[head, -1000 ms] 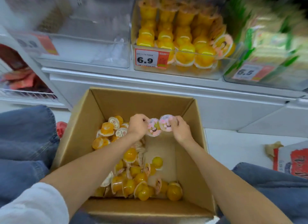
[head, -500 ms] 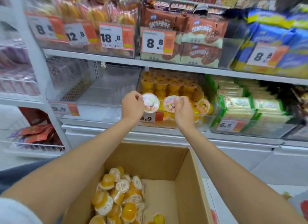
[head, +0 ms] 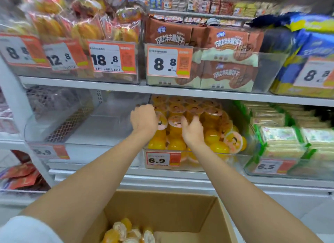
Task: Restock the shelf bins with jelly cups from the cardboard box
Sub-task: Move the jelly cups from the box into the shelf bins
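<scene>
A clear shelf bin [head: 202, 165] with a 6.9 price tag holds several stacked orange jelly cups [head: 211, 136] with pink lids. My left hand [head: 143, 120] reaches into the bin's left side, gripping a jelly cup [head: 161, 123] whose lid faces me. My right hand [head: 192, 131] is beside it over the stack, pinching another jelly cup [head: 174, 123] at its thumb side. Below, the open cardboard box [head: 162, 212] shows several more loose jelly cups [head: 126, 232] at its bottom left.
An empty clear bin [head: 81, 134] tagged 9.9 sits left of the jelly bin. A bin of green-wrapped packs [head: 280, 139] stands to the right. The shelf board [head: 162, 89] above carries brown biscuit packs [head: 226, 61] and bagged snacks.
Both hands lifted a jelly cup each out of the box and carried them up and forward into the 6.9 bin. My view rose from the box to the shelves.
</scene>
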Demonstrator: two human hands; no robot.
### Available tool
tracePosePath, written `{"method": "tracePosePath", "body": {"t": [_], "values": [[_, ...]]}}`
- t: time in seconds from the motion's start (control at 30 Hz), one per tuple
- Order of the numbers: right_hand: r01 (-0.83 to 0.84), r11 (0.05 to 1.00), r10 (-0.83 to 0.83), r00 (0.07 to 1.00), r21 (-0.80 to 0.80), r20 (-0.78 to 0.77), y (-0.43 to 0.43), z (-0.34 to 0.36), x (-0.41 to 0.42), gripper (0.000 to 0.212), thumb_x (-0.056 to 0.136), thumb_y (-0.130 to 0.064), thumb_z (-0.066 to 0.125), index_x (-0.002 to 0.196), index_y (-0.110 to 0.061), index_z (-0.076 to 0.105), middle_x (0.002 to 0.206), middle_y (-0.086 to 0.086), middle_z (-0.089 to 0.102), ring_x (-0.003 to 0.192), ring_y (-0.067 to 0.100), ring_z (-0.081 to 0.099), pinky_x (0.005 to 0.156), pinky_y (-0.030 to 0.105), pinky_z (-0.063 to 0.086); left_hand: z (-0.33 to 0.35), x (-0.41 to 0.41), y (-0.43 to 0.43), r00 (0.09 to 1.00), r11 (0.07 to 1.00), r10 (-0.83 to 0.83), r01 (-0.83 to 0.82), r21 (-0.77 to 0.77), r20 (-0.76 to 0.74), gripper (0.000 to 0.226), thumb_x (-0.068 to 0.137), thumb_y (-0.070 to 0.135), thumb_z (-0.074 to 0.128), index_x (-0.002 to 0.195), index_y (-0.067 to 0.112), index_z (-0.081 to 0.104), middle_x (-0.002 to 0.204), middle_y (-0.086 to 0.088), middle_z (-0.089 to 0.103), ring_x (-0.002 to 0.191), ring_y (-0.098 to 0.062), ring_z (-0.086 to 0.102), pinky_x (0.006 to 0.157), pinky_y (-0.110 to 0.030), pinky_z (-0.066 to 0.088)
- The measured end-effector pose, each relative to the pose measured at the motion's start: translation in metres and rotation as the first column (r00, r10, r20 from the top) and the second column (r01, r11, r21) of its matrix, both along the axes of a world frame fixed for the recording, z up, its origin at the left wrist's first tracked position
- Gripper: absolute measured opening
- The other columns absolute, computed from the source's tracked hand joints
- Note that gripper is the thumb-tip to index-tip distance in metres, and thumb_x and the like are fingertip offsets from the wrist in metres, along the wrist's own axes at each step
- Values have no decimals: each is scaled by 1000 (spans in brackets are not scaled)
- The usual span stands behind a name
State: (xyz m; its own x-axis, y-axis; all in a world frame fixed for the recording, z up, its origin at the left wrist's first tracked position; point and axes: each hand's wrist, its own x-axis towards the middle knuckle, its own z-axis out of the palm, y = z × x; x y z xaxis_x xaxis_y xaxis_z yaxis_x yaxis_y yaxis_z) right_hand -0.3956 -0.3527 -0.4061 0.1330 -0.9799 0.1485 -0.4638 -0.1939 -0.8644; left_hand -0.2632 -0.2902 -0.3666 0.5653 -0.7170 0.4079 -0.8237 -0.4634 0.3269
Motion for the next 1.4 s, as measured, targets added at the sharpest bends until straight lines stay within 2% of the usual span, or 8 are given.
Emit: {"method": "tracePosePath", "body": {"t": [0.13, 0.2, 0.33, 0.53, 0.77, 1.2, 1.3, 1.4], "values": [[-167, 977, 152, 982, -135, -116, 9, -6, -9, 55, 89, -46, 59, 133, -14, 51, 126, 8, 52, 120, 23, 48, 97, 33, 38, -12, 20, -2, 997, 992, -75, 72, -105, -21, 23, 88, 19, 56, 103, 19, 73, 107, -8, 66, 103, -31, 53, 76, -41, 50], [-215, 963, 179, 961, -165, -211, 8, -10, -11, 57, 87, -42, 65, 135, -17, 50, 127, 7, 51, 120, 21, 48, 100, 32, 38, -19, 23, 3, 989, 990, -141, 142, -24, 43, 30, 92, 44, 52, 100, 27, 75, 108, -2, 69, 108, -28, 51, 83, -40, 43], [-157, 958, 105, 971, -238, -217, 6, -13, -9, 49, 90, -29, 65, 136, -17, 51, 129, 9, 56, 122, 24, 50, 102, 32, 39, -24, 25, 18, 972, 975, -217, 212, 58, 92, 63, 74, 82, 47, 110, 36, 70, 121, 11, 65, 118, -22, 45, 91, -42, 34], [-122, 953, 54, 969, -278, -243, 10, -16, -7, 45, 93, -28, 61, 137, -18, 52, 134, 9, 50, 125, 24, 48, 105, 32, 38, -20, 26, 19, 979, 971, -203, 199, 131, 14, 81, 66, 89, 41, 120, 35, 66, 136, -5, 52, 133, -27, 33, 104, -49, 29], [-89, 927, -6, 968, -365, -249, 12, -20, -7, 41, 93, -24, 63, 132, -16, 57, 135, 6, 44, 124, 22, 49, 104, 31, 42, -26, 25, 16, 944, 954, -297, 298, -12, -143, 56, 81, 65, 57, 123, 29, 66, 137, -4, 53, 125, -27, 40, 98, -46, 45], [-130, 911, -29, 926, -390, -376, 23, -12, -15, 46, 94, -22, 59, 139, -18, 50, 143, 7, 44, 131, 25, 37, 111, 39, 35, -33, 9, 27, 949, 969, -236, 215, -121, -208, 49, 86, 46, 66, 128, 22, 60, 140, -7, 46, 130, -26, 39, 102, -43, 41], [-116, 877, -46, 945, -466, -322, 39, -14, -23, 36, 92, -21, 60, 128, -18, 60, 126, 3, 53, 117, 20, 47, 102, 37, 42, -31, -8, 48, 980, 966, -199, 191, -176, -29, 30, 86, 40, 67, 111, 23, 65, 121, -1, 55, 117, -22, 45, 93, -36, 41], [-128, 823, -44, 957, -553, -287, 63, -22, -38, 18, 89, -17, 61, 105, -13, 68, 102, 2, 58, 93, 18, 57, 77, 34, 51, -34, -32, 75, 957, 935, -284, 265, -238, -51, 11, 88, 30, 64, 83, 22, 58, 87, 6, 54, 88, -18, 53, 70, -32, 42]]}}
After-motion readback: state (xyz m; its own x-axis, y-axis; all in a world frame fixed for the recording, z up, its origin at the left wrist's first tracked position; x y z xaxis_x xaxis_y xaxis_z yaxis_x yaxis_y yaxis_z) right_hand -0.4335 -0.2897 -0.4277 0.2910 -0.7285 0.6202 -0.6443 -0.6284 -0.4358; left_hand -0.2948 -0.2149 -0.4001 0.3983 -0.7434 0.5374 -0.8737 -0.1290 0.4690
